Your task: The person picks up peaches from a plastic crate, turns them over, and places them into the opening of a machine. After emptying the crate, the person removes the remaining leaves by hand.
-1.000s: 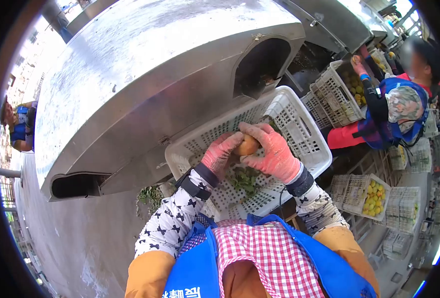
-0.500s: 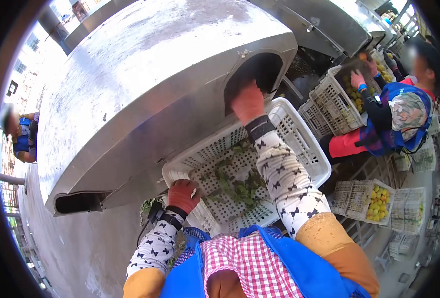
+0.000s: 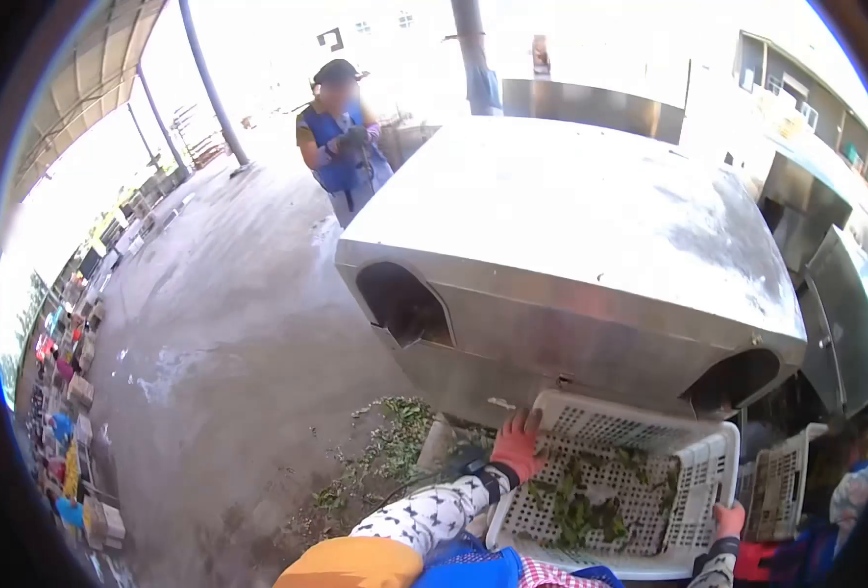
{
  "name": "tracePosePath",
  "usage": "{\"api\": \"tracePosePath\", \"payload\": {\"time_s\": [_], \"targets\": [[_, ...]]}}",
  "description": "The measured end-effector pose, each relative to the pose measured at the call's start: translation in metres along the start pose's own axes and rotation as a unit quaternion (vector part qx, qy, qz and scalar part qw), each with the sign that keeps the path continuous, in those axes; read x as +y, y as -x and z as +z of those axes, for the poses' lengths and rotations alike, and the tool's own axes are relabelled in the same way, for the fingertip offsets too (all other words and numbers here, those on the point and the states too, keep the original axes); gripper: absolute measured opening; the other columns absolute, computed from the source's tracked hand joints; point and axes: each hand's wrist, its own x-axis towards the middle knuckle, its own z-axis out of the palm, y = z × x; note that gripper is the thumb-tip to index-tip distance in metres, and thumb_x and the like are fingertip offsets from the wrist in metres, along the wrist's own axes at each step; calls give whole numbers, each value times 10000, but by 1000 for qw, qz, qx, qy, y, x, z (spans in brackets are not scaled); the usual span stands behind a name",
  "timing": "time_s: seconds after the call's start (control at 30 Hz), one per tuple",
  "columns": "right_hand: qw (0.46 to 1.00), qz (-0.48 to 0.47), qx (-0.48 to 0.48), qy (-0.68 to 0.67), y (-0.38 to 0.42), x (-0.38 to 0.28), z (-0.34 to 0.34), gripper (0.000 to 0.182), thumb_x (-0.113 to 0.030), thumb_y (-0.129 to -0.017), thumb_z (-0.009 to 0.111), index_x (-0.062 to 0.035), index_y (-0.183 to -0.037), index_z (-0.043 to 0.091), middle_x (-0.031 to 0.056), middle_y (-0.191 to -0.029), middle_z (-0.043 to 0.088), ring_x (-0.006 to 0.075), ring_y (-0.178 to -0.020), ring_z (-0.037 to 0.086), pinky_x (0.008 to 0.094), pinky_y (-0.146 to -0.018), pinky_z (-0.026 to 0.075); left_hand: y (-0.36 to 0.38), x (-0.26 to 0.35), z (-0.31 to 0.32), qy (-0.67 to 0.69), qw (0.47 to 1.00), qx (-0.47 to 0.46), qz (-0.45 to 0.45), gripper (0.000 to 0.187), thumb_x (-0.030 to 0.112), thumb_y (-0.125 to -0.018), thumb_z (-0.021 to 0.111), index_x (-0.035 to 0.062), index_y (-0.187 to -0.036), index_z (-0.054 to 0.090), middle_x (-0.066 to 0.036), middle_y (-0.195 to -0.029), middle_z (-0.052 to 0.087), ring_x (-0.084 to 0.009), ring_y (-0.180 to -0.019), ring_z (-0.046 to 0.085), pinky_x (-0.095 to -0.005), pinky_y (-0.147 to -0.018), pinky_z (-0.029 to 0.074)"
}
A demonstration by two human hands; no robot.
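A white plastic crate [image 3: 713, 461] with perforated sides sits against the front of a metal machine, below its right-hand opening. Green leaves [image 3: 591, 519] lie scattered on its bottom. My left hand [image 3: 519, 444], in a reddish glove, holds the crate's left rim, its fingers pointing up along the edge. On the opposite side my right hand [image 3: 729, 520], gloved as well, is closed over the right rim; part of it is hidden behind the crate wall.
The metal machine [image 3: 591, 323] has an arched opening [image 3: 404, 304] at its left and another [image 3: 738, 380] at its right. A person in a blue vest [image 3: 346, 147] stands behind it. Leaf litter [image 3: 395, 436] covers concrete at left. Another crate [image 3: 782, 480] stands right.
My right hand has come out of the machine's right opening and down onto the crate's right rim. My left hand stays at the left rim. The view has swung left.
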Motion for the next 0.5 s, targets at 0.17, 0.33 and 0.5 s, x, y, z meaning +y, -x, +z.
{"api": "tracePosePath", "payload": {"time_s": [0.17, 0.33, 0.5], "targets": [[977, -38, -194, -78, 13, -42, -22, 272, -66, -698, 666, 48, -942, 702, 113, -791, 695, 208, -678, 641, 336, -669, 516, 64, -36, 11, 161, 921, -234, -266, 628, 316, -685, 672, 100, -1264, 559, -233, -1127, 635, -380, -1080, 599, -409, -941, 466], [895, 16, -434, -104, -39, -48, -30, 399, 52, -680, 643, 25, -1077, 644, 102, -962, 700, 250, -828, 669, 389, -764, 541, 83, 5, -5, 178, 937, -118, -275, 449, 186, -689, 690, 57, -1114, 624, -179, -906, 690, -338, -873, 668, -394, -764, 519], [862, -19, -488, -136, -124, -38, 27, 626, 69, -621, 645, 29, -1241, 570, 135, -1108, 674, 300, -998, 658, 393, -898, 519, 105, 26, -14, 155, 884, -101, -430, 494, 134, -689, 677, 61, -1174, 625, -170, -996, 702, -251, -940, 679, -384, -847, 503]]}}
